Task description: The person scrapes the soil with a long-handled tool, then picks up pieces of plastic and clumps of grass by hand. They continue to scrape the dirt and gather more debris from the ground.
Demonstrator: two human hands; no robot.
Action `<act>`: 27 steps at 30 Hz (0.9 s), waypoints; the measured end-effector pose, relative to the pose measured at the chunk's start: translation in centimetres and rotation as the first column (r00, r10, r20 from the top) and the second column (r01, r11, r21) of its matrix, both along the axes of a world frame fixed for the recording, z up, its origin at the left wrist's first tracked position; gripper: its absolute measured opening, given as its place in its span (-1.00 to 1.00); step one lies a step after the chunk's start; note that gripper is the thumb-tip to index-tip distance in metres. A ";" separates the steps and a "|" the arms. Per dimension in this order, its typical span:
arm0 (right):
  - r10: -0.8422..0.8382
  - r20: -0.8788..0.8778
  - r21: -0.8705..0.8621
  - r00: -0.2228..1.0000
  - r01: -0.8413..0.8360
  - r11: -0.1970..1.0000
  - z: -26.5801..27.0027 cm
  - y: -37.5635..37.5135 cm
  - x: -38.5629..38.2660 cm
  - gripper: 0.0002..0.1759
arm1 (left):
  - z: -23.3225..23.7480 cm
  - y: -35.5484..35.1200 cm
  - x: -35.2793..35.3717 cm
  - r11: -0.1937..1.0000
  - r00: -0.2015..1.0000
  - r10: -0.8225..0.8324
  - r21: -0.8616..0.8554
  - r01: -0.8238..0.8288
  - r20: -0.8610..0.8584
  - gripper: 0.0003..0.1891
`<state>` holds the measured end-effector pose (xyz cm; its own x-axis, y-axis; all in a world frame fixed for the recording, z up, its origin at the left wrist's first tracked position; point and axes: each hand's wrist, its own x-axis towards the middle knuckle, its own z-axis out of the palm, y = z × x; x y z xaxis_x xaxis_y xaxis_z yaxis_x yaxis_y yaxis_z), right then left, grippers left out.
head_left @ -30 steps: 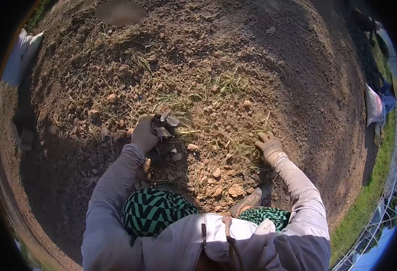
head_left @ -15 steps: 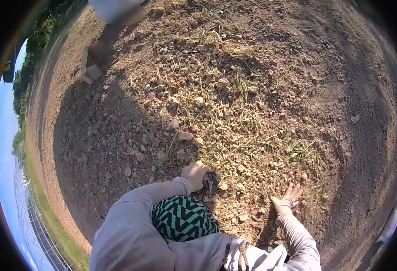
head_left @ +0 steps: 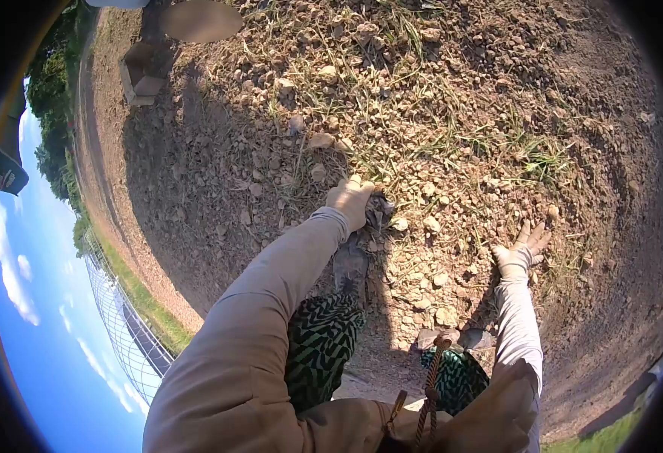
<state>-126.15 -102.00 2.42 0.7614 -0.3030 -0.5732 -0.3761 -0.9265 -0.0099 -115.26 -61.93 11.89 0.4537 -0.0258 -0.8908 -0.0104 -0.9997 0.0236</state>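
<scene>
My left hand (head_left: 350,202) rests on stony soil at the shadow's edge, its fingers curled in. Whatever they may hold is hidden. Touching or right beside it is a dark, crumpled-looking object (head_left: 379,210) whose kind I cannot make out. Farther right, my right hand (head_left: 524,253) lies palm down on the sunlit dirt, fingers spread, with nothing in it. Small stones and dry grass surround both hands. A green grass tuft (head_left: 546,162) grows beyond the right one. Below my left forearm are a dusty shoe (head_left: 350,268) and a green-and-black patterned trouser leg (head_left: 320,351).
An angular, box-like object (head_left: 144,75) stands on the ground at the upper left. A brownish blurred oval (head_left: 201,20) is near it. Bare soil (head_left: 603,362) runs down the right side. A wire-frame structure (head_left: 124,325) and trees (head_left: 52,113) show at the left.
The view has tilted, so the ground and both hands appear higher and farther right, with more sky and both trouser legs showing. Against the soil, the hands have stayed in about the same places.
</scene>
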 end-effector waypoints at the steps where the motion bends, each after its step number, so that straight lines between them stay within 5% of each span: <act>1: -0.003 -0.031 -0.015 1.000 0.003 1.000 0.3 0.1 0.3 0.39 | -0.2 -0.1 -0.3 1.000 1.000 -0.006 0.017 0.006 0.015 -0.44; 6: 0.011 -0.106 -0.010 0.994 -0.012 1.000 1.1 0.2 1.2 0.30 | -0.3 -0.4 -1.2 0.997 0.998 -0.032 0.075 0.028 0.058 -0.44; 9: 0.234 0.006 0.071 0.972 -0.234 0.970 2.8 -2.0 0.1 0.13 | 0.2 -2.1 -2.2 0.986 0.990 0.034 0.158 -0.056 0.138 -0.47; 11: 0.279 -0.315 0.084 0.907 -0.267 0.960 8.7 -1.2 -0.4 0.05 | 2.7 -4.3 -3.3 0.967 0.971 0.211 0.119 -0.224 0.110 -0.45; 15: 0.157 -0.658 0.096 0.737 -0.125 0.988 16.1 -4.9 -11.6 -0.02 | 8.7 -8.1 -7.9 0.906 0.917 0.351 -0.180 -0.383 -0.189 -0.31; 18: -0.028 -0.615 0.010 0.788 0.044 0.999 24.4 -7.3 -19.4 -0.09 | 16.7 -8.3 -9.6 0.809 0.873 0.474 -0.333 -0.484 -0.117 -0.25; 23: -0.250 -0.597 0.134 0.763 0.401 0.906 31.0 -12.9 -27.4 -0.39 | 25.0 0.2 -10.3 0.727 0.746 0.664 -0.271 -0.631 0.046 -0.19; 24: -0.208 -0.611 0.077 0.764 0.318 0.945 34.0 -11.5 -25.3 -0.41 | 26.0 2.9 -11.3 0.710 0.709 0.698 -0.239 -0.663 0.107 -0.17; 25: -0.307 -0.545 0.182 0.780 0.467 0.865 31.9 -13.7 -28.7 -0.45 | 27.7 5.5 -12.4 0.687 0.668 0.726 -0.209 -0.696 0.164 -0.16; 27: -0.292 -0.468 0.188 0.834 0.417 0.889 37.3 -10.3 -24.1 -0.44 | 31.3 10.2 -16.3 0.671 0.635 0.728 -0.083 -0.736 0.256 -0.23</act>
